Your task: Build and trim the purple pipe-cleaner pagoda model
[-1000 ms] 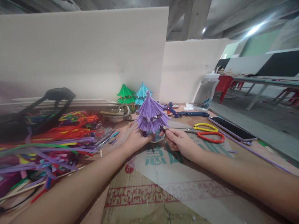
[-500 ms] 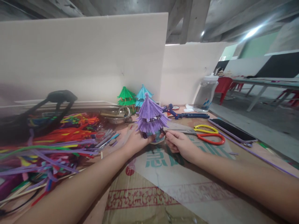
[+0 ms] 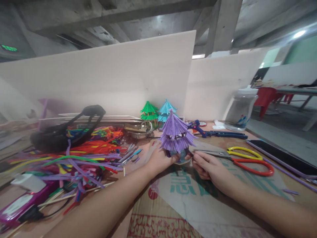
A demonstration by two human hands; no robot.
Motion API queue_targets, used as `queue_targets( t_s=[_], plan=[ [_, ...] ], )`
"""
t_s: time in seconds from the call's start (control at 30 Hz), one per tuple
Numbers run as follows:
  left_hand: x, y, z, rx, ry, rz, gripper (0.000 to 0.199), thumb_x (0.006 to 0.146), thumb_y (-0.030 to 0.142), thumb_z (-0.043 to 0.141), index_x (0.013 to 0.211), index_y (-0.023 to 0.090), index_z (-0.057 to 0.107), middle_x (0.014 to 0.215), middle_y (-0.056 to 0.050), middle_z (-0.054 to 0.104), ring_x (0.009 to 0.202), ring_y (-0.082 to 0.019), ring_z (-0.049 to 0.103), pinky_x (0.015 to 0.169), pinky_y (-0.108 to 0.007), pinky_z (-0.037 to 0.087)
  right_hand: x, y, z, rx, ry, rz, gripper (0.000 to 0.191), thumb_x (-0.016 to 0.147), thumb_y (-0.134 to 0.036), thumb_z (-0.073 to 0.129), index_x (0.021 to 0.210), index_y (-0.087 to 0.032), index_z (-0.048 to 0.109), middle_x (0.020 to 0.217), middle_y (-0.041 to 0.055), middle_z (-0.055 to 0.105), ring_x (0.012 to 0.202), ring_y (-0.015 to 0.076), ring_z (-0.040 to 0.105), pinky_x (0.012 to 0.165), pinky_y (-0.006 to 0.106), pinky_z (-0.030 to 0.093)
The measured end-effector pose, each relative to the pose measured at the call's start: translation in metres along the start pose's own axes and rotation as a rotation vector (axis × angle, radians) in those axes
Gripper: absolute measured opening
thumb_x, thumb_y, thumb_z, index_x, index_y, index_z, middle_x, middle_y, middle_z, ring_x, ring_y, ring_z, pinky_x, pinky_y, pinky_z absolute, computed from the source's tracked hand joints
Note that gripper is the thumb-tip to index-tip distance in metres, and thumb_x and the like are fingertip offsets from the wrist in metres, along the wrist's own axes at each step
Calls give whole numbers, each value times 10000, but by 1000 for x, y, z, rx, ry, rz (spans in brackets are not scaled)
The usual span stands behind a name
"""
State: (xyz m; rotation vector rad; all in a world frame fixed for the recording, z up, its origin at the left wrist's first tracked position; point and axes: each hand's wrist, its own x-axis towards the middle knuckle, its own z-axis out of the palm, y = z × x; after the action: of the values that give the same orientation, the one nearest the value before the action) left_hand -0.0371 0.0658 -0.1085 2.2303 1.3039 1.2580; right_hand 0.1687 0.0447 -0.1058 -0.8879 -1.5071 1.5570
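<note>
A purple two-tiered model (image 3: 174,130) shaped like a pagoda roof stands upright at the centre, with dark posts between its tiers and a pale base. My left hand (image 3: 162,162) grips its base from the left, thumb across the front. At the base's right side, my right hand (image 3: 206,165) pinches a small dark piece, its fingers curled. Scissors (image 3: 254,162) with one yellow and one red handle lie just right of my right hand. Behind the purple model are a green model (image 3: 149,111) and a light blue one (image 3: 166,110).
Colourful fuzzy sticks (image 3: 86,158) heap on the left beside a black bag (image 3: 49,135) and a magenta power strip (image 3: 23,201). A metal bowl (image 3: 140,132), glue gun (image 3: 198,127), pliers (image 3: 223,134), water bottle (image 3: 241,109) and phone (image 3: 284,157) lie around the back and right.
The view has turned to the left and tilted up, so everything sits further right and lower. Both hands keep their places at the purple model.
</note>
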Motion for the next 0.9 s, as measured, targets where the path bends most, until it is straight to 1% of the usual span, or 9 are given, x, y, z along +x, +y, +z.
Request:
queue_targets(
  t_s=[0.1, 0.23, 0.37, 0.43, 0.57, 0.7, 0.9],
  plan=[
    [0, 0, 0, -16, -1, -2, 371, 788, 296, 672, 1143, 186, 665, 1192, -58, 701, 1115, -254, 628, 1011, -397, 492, 0, -2, 1, 4, 6, 0, 544, 726, -686, 673, 888, -181, 554, 541, -100, 299, 438, 48, 202, 413, 207, 110],
    [0, 0, 0, 11, -4, -58, 345, 778, 275, 670, 1106, 170, 677, 1138, -75, 714, 1078, -263, 633, 1001, -424, 489, 1, -1, 1, 1, 6, -2, 575, 725, -696, 663, 929, -166, 576, 538, -105, 303, 430, 44, 207, 411, 207, 114],
    [0, -2, 1, 62, 28, -3, 380, 776, 330, 683, 1123, 177, 668, 1147, -87, 704, 1126, -282, 601, 1056, -467, 437, 1, -1, 0, -3, -9, -7, 573, 720, -695, 664, 920, -166, 569, 528, -112, 298, 416, 41, 209, 405, 208, 122],
    [0, -4, 2, 68, 42, 17, 392, 777, 351, 686, 1128, 180, 665, 1148, -89, 701, 1136, -287, 594, 1057, -469, 433, 1, -1, 1, -1, -12, -16, 553, 737, -684, 653, 919, -169, 565, 530, -112, 302, 414, 41, 201, 407, 209, 121],
    [0, -4, 2, 41, 23, -11, 363, 779, 335, 680, 1113, 193, 670, 1137, -74, 705, 1133, -278, 600, 1034, -443, 457, 0, -1, 1, -10, -16, -26, 527, 763, -672, 633, 920, -173, 568, 528, -111, 303, 416, 48, 205, 404, 217, 129],
    [1, -3, 2, 49, 30, -11, 357, 773, 323, 684, 1103, 187, 671, 1119, -77, 708, 1136, -281, 596, 1042, -449, 448, -1, -1, 1, -14, -22, -22, 535, 757, -680, 637, 913, -175, 559, 530, -109, 306, 416, 48, 213, 406, 216, 126],
    [1, -8, 4, 29, 42, -1, 383, 767, 310, 681, 1127, 183, 663, 1214, -86, 674, 1178, -285, 566, 1068, -467, 421, 0, 1, -2, 10, -19, -37, 478, 805, -654, 609, 873, -185, 543, 554, -89, 337, 425, 48, 236, 408, 211, 136]
  ],
)
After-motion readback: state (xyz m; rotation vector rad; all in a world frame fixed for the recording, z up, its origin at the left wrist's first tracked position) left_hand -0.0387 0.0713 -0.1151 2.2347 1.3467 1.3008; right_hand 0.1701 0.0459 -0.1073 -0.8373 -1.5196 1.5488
